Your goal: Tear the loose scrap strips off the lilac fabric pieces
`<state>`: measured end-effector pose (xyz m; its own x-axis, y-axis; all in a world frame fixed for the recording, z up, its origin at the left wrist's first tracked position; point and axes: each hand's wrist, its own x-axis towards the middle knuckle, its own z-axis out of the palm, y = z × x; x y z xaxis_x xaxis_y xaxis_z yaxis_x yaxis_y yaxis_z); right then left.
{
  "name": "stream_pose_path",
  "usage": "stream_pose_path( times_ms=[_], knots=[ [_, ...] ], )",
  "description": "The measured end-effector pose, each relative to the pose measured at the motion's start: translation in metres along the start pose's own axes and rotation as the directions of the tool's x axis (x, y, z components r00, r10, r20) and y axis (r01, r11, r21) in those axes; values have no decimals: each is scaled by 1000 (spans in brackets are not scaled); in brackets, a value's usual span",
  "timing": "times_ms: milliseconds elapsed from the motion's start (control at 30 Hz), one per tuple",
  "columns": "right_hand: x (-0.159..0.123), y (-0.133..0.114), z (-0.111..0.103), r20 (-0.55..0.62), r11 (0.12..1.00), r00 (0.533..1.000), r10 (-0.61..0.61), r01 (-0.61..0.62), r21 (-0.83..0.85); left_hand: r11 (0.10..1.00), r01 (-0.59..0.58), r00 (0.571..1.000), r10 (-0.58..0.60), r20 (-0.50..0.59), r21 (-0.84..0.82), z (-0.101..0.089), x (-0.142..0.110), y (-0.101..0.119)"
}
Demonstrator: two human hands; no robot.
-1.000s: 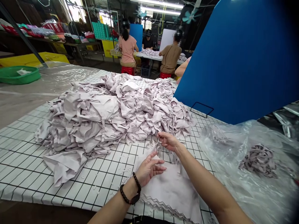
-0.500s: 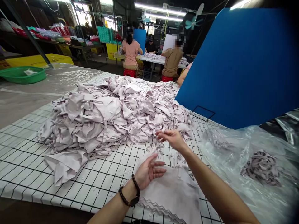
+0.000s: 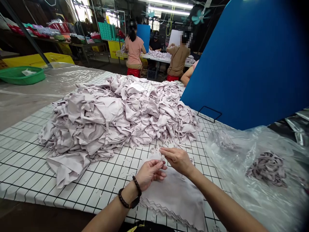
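Observation:
My left hand [image 3: 151,174], with dark beaded bracelets [image 3: 130,197] on its wrist, is pinched on a small pale fabric strip [image 3: 162,158]. Close beside it, my right hand [image 3: 178,161] has its fingertips closed at the upper end of the same strip. Both hands are above a flat stack of pale lilac fabric pieces [image 3: 173,196] with wavy edges toward me. Loose strips [image 3: 154,149] lie just past my fingertips. Behind them rises a large heap of crumpled lilac fabric pieces [image 3: 101,116].
A tall blue board [image 3: 246,64] stands at right beside a black wire stand [image 3: 209,114]. A clear plastic bag [image 3: 231,167] holds bundled strips [image 3: 267,169]. A green basket [image 3: 36,77] is at far left. Several people sit at a table [image 3: 161,58] behind.
My right hand has come down toward my left. My left fingers, spread before, have closed, and both hands now meet at the small strip. The view has shifted slightly.

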<state>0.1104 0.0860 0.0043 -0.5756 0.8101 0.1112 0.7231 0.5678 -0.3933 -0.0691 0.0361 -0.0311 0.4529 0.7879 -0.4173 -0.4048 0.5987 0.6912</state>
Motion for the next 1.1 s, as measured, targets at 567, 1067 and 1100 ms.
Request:
stream_pose_path(
  times_ms=[567, 1067, 1100],
  knots=[
    [9, -1, -4, 473, 862, 864, 171, -364, 353, 261, -158, 903, 428, 33, 952, -12, -15, -5],
    [1, -26, 15, 360, 863, 887, 290, -405, 303, 285, -139, 912, 410, 10, 948, -21, -5, -12],
    [1, -26, 15, 369, 857, 885, 283, -406, 318, 288, -144, 910, 414, 13, 947, -22, -4, -13]
  ],
)
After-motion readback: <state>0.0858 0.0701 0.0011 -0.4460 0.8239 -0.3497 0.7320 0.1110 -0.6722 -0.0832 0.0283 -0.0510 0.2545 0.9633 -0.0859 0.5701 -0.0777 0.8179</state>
